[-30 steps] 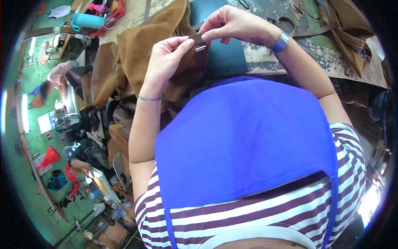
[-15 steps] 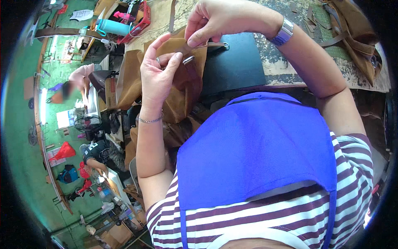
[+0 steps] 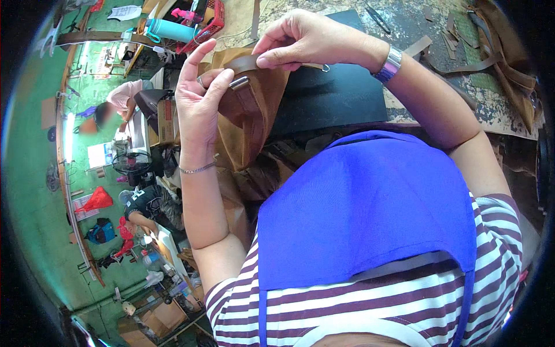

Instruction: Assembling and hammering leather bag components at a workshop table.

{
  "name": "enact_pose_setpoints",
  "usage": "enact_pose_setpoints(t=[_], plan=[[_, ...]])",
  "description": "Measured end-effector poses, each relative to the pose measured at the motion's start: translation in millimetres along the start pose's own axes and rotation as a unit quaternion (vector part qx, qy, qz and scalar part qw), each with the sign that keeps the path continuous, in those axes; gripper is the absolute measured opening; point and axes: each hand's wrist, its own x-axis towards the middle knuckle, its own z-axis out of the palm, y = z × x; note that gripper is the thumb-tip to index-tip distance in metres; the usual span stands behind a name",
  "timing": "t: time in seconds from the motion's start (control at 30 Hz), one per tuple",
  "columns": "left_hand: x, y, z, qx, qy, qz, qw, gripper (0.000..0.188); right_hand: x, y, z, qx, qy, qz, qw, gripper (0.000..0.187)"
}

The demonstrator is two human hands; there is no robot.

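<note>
My left hand (image 3: 198,103) pinches one end of a short dark brown leather strap (image 3: 243,63) between thumb and fingers. The strap arches across to my right hand (image 3: 309,41), whose thumb and fingers are closed on its other end. Just below the strap, by my left thumb, a silver metal bar (image 3: 239,82) shows, seemingly part of a buckle. Beneath both hands hangs a brown leather piece (image 3: 254,124), like a bag body, with a darker strap down its front. A thin light piece with a small metal loop (image 3: 325,68) sticks out beside my right palm.
A black mat (image 3: 329,95) lies on the worn worktable (image 3: 404,75). Tweezers (image 3: 378,20), leather scraps (image 3: 451,36) and a brown leather bag (image 3: 509,69) are to the right. At the far left stand a red basket (image 3: 215,23) and a turquoise bottle (image 3: 167,30). Two people work further left.
My hands have moved apart, the left one leftward, and the strap now shows stretched in an arch between them. The whole view has shifted a little, and tweezers now show on the table.
</note>
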Motion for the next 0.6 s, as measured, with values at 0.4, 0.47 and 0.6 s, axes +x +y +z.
enact_pose_setpoints(t=[0.4, 0.47, 0.6], plan=[[12, 5, -11, -0.036, -0.036, -0.049, 0.998, 0.049, 9, 5, 0, 0.037, -0.016, 0.018, 0.999, 0.028], [10, 9, -13, -0.056, -0.035, -0.06, 0.996, 0.047, 11, 4, 0, 0.035, -0.026, 0.009, 0.999, 0.027], [16, 13, -10, 0.0, -0.034, -0.076, 0.997, 0.041, 12, 5, 1, 0.013, -0.035, -0.007, 0.999, 0.025]])
